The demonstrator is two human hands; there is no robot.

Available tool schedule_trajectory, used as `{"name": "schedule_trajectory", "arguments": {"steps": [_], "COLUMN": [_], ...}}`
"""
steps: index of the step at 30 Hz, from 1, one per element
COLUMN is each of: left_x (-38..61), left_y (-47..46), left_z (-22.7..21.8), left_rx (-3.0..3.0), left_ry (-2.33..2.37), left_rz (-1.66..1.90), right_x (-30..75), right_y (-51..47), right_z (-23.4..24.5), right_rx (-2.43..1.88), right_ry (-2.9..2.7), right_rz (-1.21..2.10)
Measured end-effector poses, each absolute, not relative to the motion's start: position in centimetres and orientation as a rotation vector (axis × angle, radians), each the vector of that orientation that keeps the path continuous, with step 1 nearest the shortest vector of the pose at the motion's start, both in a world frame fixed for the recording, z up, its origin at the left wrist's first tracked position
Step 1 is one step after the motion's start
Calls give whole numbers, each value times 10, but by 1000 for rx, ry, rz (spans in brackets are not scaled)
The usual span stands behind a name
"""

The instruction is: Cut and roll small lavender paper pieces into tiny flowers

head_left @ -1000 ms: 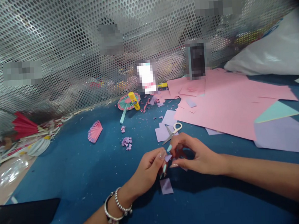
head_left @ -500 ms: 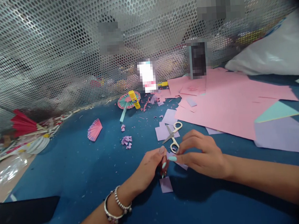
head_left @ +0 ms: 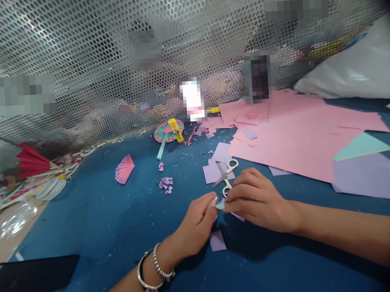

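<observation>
My left hand (head_left: 199,220), with silver bracelets at the wrist, is closed in a pinch, its thumb over the curled fingers. My right hand (head_left: 262,199) meets it fingertip to fingertip, also pinched. Between them a sliver of lilac paper (head_left: 219,203) shows; most of it is hidden by the fingers. Just below lies a small lilac paper square (head_left: 217,241). White-handled scissors (head_left: 225,176) rest slightly open beyond my right fingers, on lilac paper pieces (head_left: 211,175). To the left sits a small pile of folded lilac bits (head_left: 166,183).
A yellow glue stick (head_left: 176,130) stands by a mint and pink paper rosette (head_left: 163,134). A pink pleated fan (head_left: 124,169) lies left. Large pink sheets (head_left: 290,135) spread at right, below a white plastic bag (head_left: 358,65). A perforated metal panel (head_left: 88,73) borders the back.
My left thumb has come down over its fingers, which have curled inward out of sight. My right fingers have drawn closer together, nearer the left fingertips. The scissors stay put.
</observation>
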State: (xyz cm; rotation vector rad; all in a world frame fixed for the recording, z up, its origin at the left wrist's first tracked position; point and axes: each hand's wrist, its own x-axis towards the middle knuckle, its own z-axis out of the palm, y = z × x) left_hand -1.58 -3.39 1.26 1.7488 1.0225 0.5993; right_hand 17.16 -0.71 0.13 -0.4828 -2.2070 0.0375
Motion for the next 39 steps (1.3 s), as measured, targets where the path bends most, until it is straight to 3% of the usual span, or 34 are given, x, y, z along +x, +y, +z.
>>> {"name": "schedule_trajectory", "arguments": {"steps": [19, 28, 39], "left_x": [-17, -18, -14], "left_y": [-33, -34, -33], "left_z": [9, 12, 7], "left_rx": [1728, 1795, 1976], "left_ry": [1089, 1063, 1119], "left_rz": [654, 672, 703], "right_x": [172, 170, 168], "right_y": [-6, -1, 4], "right_z": [-4, -2, -1], "right_rx": [-516, -573, -809], "right_ry": [-2211, -2095, -2024], "right_rz": [192, 691, 1019]}}
